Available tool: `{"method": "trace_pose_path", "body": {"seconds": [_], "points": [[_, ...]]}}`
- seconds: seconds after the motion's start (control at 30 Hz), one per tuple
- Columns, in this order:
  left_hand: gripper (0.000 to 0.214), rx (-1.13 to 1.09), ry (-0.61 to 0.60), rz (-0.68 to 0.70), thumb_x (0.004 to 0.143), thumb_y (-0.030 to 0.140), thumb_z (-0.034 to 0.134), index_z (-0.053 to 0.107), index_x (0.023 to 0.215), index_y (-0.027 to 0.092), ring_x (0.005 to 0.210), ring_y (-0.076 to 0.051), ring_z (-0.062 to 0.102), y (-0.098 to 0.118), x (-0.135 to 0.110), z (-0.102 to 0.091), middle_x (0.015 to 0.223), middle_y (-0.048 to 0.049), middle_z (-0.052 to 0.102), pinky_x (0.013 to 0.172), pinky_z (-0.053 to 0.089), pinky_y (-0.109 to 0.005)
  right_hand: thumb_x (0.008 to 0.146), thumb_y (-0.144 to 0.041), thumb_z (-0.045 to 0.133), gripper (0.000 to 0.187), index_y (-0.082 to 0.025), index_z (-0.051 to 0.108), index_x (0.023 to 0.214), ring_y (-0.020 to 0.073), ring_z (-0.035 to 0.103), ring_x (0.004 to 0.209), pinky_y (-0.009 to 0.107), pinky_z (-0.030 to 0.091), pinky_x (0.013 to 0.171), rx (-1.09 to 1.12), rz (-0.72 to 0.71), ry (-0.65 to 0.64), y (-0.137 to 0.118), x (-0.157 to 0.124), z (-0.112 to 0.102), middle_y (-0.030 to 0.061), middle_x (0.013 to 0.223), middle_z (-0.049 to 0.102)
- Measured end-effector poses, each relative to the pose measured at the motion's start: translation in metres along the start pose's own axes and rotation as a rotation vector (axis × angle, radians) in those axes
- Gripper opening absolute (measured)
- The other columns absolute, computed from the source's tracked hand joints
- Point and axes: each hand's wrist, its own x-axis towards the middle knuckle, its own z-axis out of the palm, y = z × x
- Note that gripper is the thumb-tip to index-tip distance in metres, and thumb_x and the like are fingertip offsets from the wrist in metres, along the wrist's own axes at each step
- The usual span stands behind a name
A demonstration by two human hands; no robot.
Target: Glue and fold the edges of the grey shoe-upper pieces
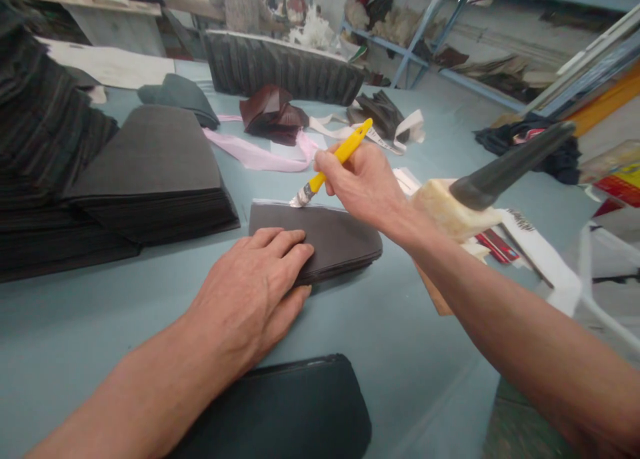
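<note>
My right hand grips a yellow-handled paintbrush. Its white-coated bristles touch the far edge of a small stack of dark brown, leather-like pieces, and a whitish strip runs along that edge. My left hand holds the near left part of this stack, fingers over the top and thumb against the near side. Below my left wrist lies a dark green-black piece with rounded corners, partly hidden by my forearm. Beyond my right forearm sits a yellowish block-shaped container with a thick dark handle sticking out.
Tall stacks of dark panels stand at the left of the blue-grey table. Pink ribbon, a dark red bundle and a long row of black pieces lie farther back. A person and blue shelves are behind.
</note>
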Motion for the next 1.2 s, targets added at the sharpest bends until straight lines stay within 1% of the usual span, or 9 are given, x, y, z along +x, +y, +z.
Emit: {"method": "trace_pose_path", "body": {"seconds": [0.17,0.27,0.4,0.47,0.57,0.77,0.93,1.07,1.2], "points": [[0.041,-0.004,0.003,0.019,0.097,0.031,0.06,0.071,0.135,0.021,0.138,-0.039,0.065,-0.004,0.0,0.002,0.153,-0.0133,0.068,0.112,0.061,-0.063,0.104,-0.029,0.061,0.04,-0.022,0.057,0.065,0.012,0.045,0.059,0.033,0.035,0.063,-0.003,0.05,0.041,0.009,-0.005,-0.012,-0.003,0.058,0.052],[0.044,-0.03,0.016,0.03,0.099,0.036,0.056,0.071,0.138,0.021,0.14,-0.039,0.064,-0.008,0.0,0.003,0.155,-0.0134,0.067,0.113,0.06,-0.064,0.104,-0.026,0.061,0.044,-0.022,0.054,0.06,0.0126,0.045,0.058,0.035,0.032,0.063,-0.045,0.085,0.053,0.012,-0.006,-0.021,-0.0025,0.056,0.05],[0.049,-0.118,0.015,0.06,0.108,0.043,0.04,0.072,0.138,0.021,0.14,-0.033,0.064,-0.016,0.002,-0.003,0.151,-0.012,0.07,0.122,0.054,-0.059,0.102,-0.024,0.063,0.045,-0.023,0.052,0.058,0.014,0.045,0.06,0.034,0.034,0.065,-0.089,0.085,0.094,0.016,-0.009,-0.038,-0.0027,0.056,0.048],[0.054,-0.191,0.024,0.073,0.11,0.044,0.032,0.073,0.135,0.02,0.132,-0.03,0.068,-0.023,0.005,-0.009,0.141,-0.0105,0.075,0.122,0.054,-0.053,0.102,-0.024,0.063,0.038,-0.022,0.059,0.065,0.0142,0.048,0.06,0.033,0.037,0.065,-0.032,0.09,0.15,0.014,-0.016,-0.045,-0.003,0.058,0.052],[0.053,-0.301,0.01,0.029,0.108,0.047,0.034,0.072,0.135,0.024,0.12,-0.027,0.072,-0.035,0.012,-0.019,0.129,-0.0065,0.078,0.118,0.055,-0.049,0.105,-0.023,0.061,0.029,-0.02,0.069,0.078,0.0124,0.05,0.058,0.031,0.039,0.062,0.139,0.075,0.193,0.004,-0.035,-0.05,-0.0039,0.059,0.055],[0.046,-0.56,-0.112,0.013,0.104,0.041,0.045,0.072,0.136,0.022,0.13,-0.025,0.069,-0.058,0.027,-0.031,0.139,-0.0033,0.076,0.125,0.049,-0.047,0.107,-0.028,0.063,0.029,-0.02,0.073,0.081,0.0092,0.053,0.054,0.027,0.04,0.055,0.389,0.011,0.108,-0.022,-0.081,-0.03,-0.0049,0.058,0.057],[0.047,-0.685,-0.138,0.016,0.099,0.037,0.052,0.072,0.138,0.018,0.13,-0.026,0.069,-0.068,0.032,-0.028,0.138,-0.004,0.078,0.125,0.051,-0.045,0.106,-0.036,0.068,0.03,-0.024,0.069,0.079,0.0091,0.056,0.053,0.026,0.042,0.049,0.449,-0.08,0.001,-0.031,-0.095,-0.007,-0.0047,0.061,0.059],[0.047,-0.685,-0.149,-0.012,0.096,0.037,0.054,0.075,0.134,0.022,0.128,-0.028,0.07,-0.064,0.034,-0.03,0.134,-0.0005,0.079,0.125,0.052,-0.044,0.105,-0.031,0.068,0.026,-0.025,0.068,0.081,0.0095,0.056,0.052,0.025,0.043,0.049,0.437,-0.075,-0.037,-0.038,-0.096,0.005,-0.0055,0.06,0.059],[0.044,-0.602,-0.13,-0.04,0.096,0.038,0.05,0.078,0.126,0.021,0.124,-0.025,0.071,-0.052,0.033,-0.038,0.127,0.0036,0.081,0.122,0.052,-0.041,0.107,-0.035,0.067,0.027,-0.024,0.068,0.082,0.01,0.055,0.054,0.026,0.044,0.052,0.391,-0.083,-0.064,-0.04,-0.096,0.014,-0.0047,0.061,0.06]]}}
